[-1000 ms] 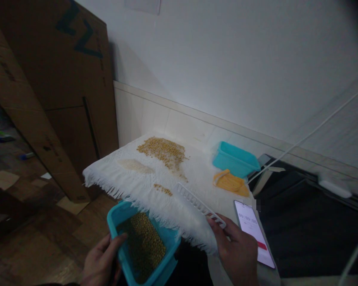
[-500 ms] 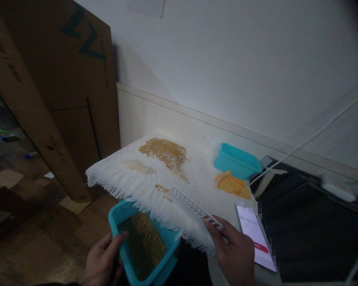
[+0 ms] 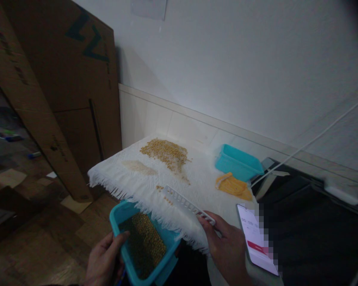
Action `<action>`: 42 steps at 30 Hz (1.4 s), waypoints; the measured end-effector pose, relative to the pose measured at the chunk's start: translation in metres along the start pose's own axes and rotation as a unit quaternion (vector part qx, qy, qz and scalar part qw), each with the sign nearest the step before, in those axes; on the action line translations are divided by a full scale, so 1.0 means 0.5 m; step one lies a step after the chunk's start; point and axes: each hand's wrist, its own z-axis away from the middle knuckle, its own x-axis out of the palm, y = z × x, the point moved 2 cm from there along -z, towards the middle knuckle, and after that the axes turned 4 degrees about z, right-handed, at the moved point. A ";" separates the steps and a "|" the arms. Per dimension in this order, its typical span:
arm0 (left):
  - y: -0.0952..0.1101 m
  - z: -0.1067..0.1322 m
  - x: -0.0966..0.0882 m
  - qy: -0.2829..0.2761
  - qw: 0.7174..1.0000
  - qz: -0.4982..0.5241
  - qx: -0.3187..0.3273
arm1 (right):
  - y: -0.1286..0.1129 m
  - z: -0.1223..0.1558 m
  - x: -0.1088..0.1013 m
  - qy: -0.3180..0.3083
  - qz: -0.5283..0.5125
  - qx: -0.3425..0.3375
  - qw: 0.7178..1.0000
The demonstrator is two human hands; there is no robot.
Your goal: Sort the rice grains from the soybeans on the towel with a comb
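Observation:
My left hand [image 3: 105,260] grips the near rim of a teal plastic tub [image 3: 118,218] full of yellowish beans [image 3: 145,244], held just below the fringed front edge of a white cloth [image 3: 155,176]. My right hand [image 3: 226,250] is closed on one end of a long white slotted plastic strip [image 3: 183,203] that lies flat on the cloth. The strip's far end touches a small cluster of beans [image 3: 160,188] close to the cloth's edge. A bigger heap of beans [image 3: 164,151] and a patch of white grains [image 3: 138,167] lie farther back.
A second teal tub [image 3: 238,162] and an orange mesh bag [image 3: 233,186] sit at the cloth's right back. A lit phone [image 3: 256,239] lies by my right hand. Large cardboard boxes [image 3: 52,71] stand to the left, a white cable [image 3: 310,141] crosses the right, wood floor below.
My right hand has slid the white strip leftward across the cloth, pushing the small bean cluster toward the front edge above the tub. The left hand and tub stay almost still.

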 end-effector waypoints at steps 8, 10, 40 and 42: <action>-0.001 -0.003 -0.003 -0.010 1.000 0.013 -0.004 | -0.008 -0.001 -0.007 -0.014 -0.001 -0.003 1.000; -0.002 -0.004 -0.006 -0.007 1.000 0.007 -0.006 | -0.016 0.004 -0.010 -0.019 -0.009 -0.010 1.000; -0.012 -0.013 -0.017 -0.010 1.000 0.003 -0.007 | 0.013 0.012 -0.027 0.036 0.042 0.037 0.998; -0.010 -0.012 -0.016 -0.004 1.000 -0.003 -0.003 | 0.013 0.013 -0.027 0.035 0.046 0.037 0.998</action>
